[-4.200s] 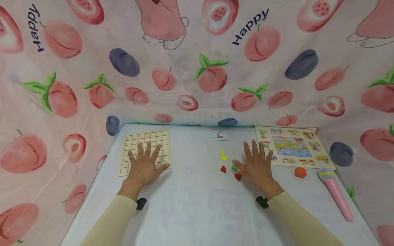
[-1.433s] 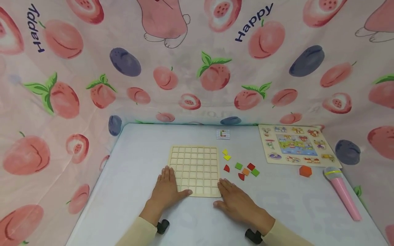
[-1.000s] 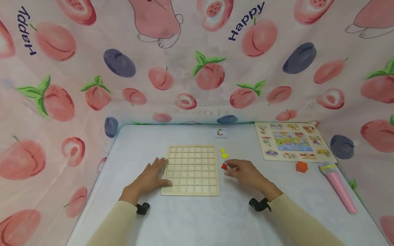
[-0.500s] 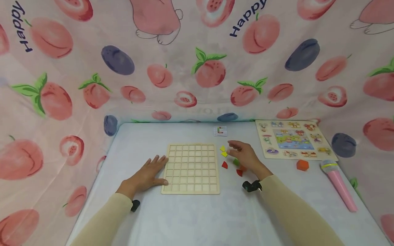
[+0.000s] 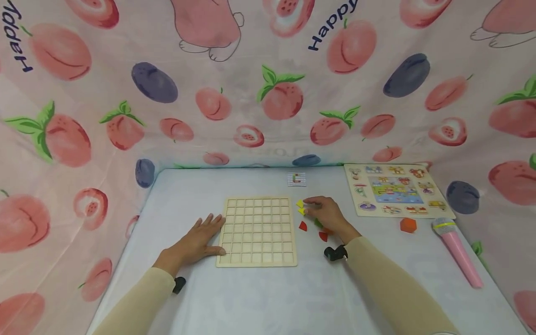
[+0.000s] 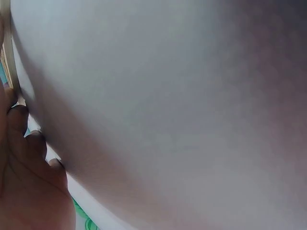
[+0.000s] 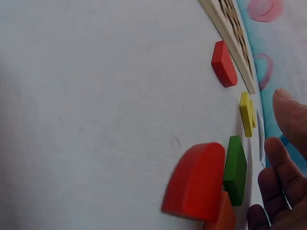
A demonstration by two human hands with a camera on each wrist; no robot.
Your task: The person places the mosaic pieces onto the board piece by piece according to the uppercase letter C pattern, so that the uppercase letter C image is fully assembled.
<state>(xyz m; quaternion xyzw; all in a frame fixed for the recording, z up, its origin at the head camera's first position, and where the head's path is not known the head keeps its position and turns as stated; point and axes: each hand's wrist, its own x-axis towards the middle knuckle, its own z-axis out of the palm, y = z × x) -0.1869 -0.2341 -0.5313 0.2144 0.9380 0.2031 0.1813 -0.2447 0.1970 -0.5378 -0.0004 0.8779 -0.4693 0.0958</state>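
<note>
Grid board (image 5: 256, 231) laid flat on counter (image 5: 251, 302); its left edge touched by left hand (image 5: 197, 239), fingers spread. Just right of board, two yellow pieces (image 5: 301, 211) bordered by right hand (image 5: 327, 214), thumb and fingertips parted. Also right of board: two red pieces (image 5: 303, 226); green piece (image 5: 318, 223) and orange piece (image 5: 328, 231) partly covered by right hand. Behind board, rightward: small card (image 5: 296, 179), picture puzzle (image 5: 398, 190). Well right of board: orange block (image 5: 408, 225), pink microphone (image 5: 460, 256).
</note>
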